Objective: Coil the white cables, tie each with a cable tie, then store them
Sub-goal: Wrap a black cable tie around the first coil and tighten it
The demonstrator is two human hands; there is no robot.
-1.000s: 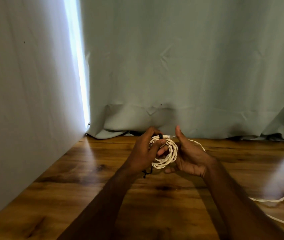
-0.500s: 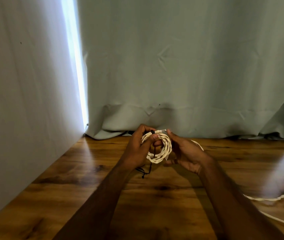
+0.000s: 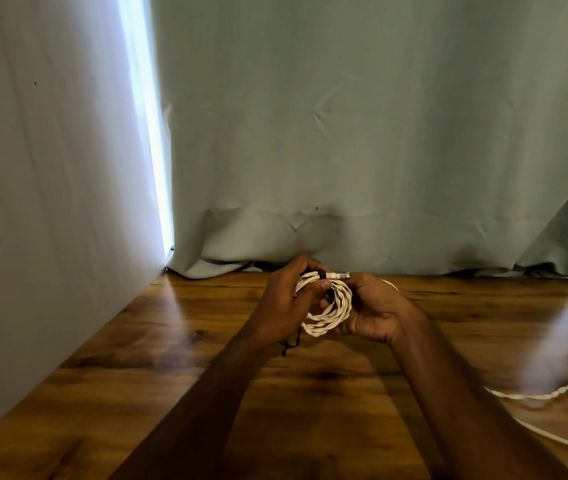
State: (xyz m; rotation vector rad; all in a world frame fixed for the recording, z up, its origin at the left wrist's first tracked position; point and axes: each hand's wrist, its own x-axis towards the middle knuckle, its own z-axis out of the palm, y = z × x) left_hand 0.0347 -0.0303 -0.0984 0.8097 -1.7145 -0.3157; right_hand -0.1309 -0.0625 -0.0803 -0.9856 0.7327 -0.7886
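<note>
A coiled white twisted cable (image 3: pixel 334 308) is held upright above the wooden table (image 3: pixel 178 358), near its far edge. My left hand (image 3: pixel 284 301) grips the coil's left side, thumb on the top strands. My right hand (image 3: pixel 374 311) cups and holds the coil's right side. A clear plug (image 3: pixel 339 275) sticks out to the right at the top of the coil, with a black band just left of it. A thin black tie (image 3: pixel 291 344) dangles below my left hand.
A loose white cable (image 3: pixel 559 396) trails across the table at the right. Grey-green curtain (image 3: pixel 362 133) hangs behind the table, and a pale cloth wall (image 3: pixel 43 188) closes the left side.
Both hands and the coil have drifted slightly toward the curtain. My right hand's fingers, straight up a second ago, are now curled round the coil's right side.
</note>
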